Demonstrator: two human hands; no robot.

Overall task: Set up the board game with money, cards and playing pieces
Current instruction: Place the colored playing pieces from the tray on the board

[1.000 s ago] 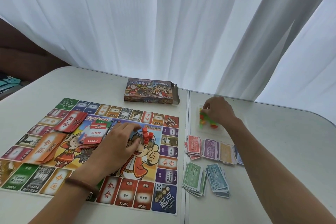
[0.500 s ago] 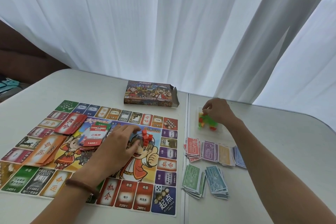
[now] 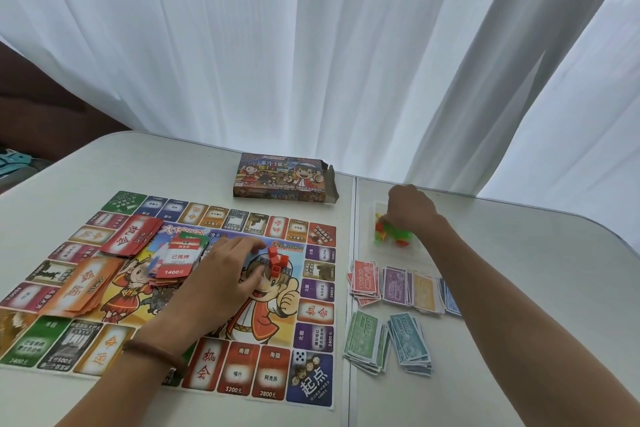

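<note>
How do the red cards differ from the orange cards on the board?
The red cards are printed with 机会, while the orange cards are printed with 命运. The red cards lie farther from the camera, near the board's far left corner; the orange cards lie nearer, along its left side. Both are loosely fanned piles, lying tilted on the left part of the board.

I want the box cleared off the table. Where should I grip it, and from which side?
Probably the box by its left end, coming from the left: it lies flat, and the flap at its right end stands open, so that end would likely give.
</note>
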